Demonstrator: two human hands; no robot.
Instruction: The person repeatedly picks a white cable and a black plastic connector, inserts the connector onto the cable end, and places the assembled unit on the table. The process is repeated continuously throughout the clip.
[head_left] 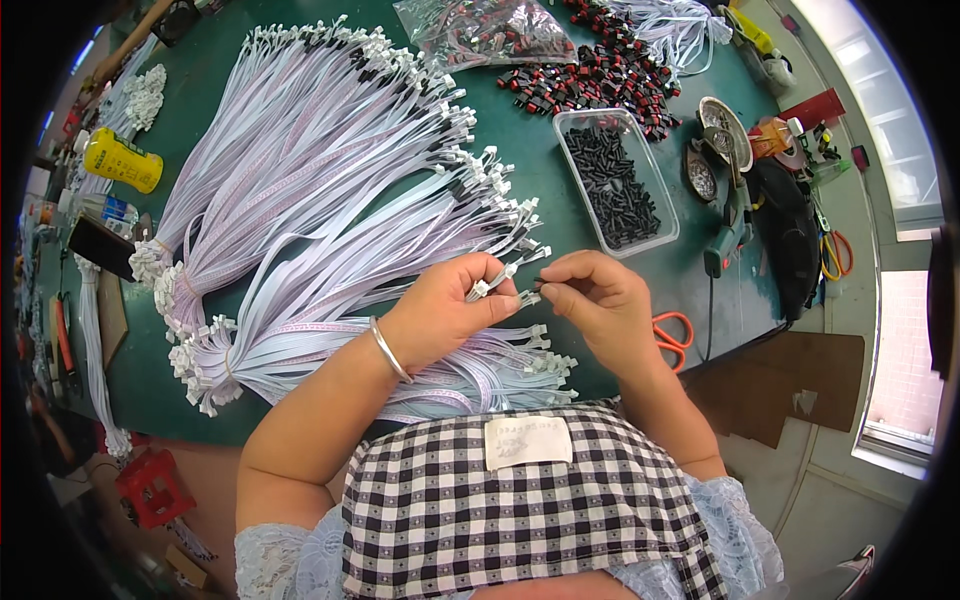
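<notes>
One clear tub (655, 205) of, seemingly, black connectors (612, 180).

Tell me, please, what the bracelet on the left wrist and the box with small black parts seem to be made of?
Bracelet: probably metal, silver-coloured and polished, since it shines. Box: likely clear plastic, because the black parts show through its thin glossy walls.
</notes>
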